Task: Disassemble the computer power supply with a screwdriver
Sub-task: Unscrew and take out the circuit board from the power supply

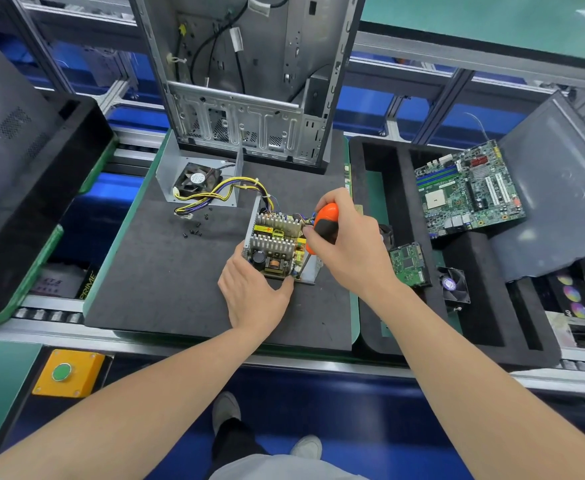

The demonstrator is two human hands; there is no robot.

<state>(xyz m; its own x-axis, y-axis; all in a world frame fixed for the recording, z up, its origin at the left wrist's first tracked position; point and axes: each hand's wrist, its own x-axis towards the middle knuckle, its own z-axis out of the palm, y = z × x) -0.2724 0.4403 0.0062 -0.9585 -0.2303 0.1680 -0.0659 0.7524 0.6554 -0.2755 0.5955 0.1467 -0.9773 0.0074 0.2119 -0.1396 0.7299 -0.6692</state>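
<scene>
The opened power supply (pixel 277 244) lies on the dark foam mat, its board with heatsinks and yellow parts exposed in a metal base. My left hand (pixel 253 292) holds its near left corner, thumb against the front edge. My right hand (pixel 346 237) grips an orange and black screwdriver (pixel 324 225), whose shaft points down at the board's near right corner. The removed metal cover with its fan (pixel 197 180) sits behind, joined to the board by yellow and black wires (pixel 221 190). Several loose black screws (pixel 194 230) lie on the mat to the left.
An empty computer case (pixel 246 81) stands upright behind the mat. A black foam tray (pixel 402 216) on the right holds a motherboard (pixel 468 188), a small green board (pixel 407 265) and a fan (pixel 452 284). A yellow box with a green button (pixel 67 372) sits at the near left.
</scene>
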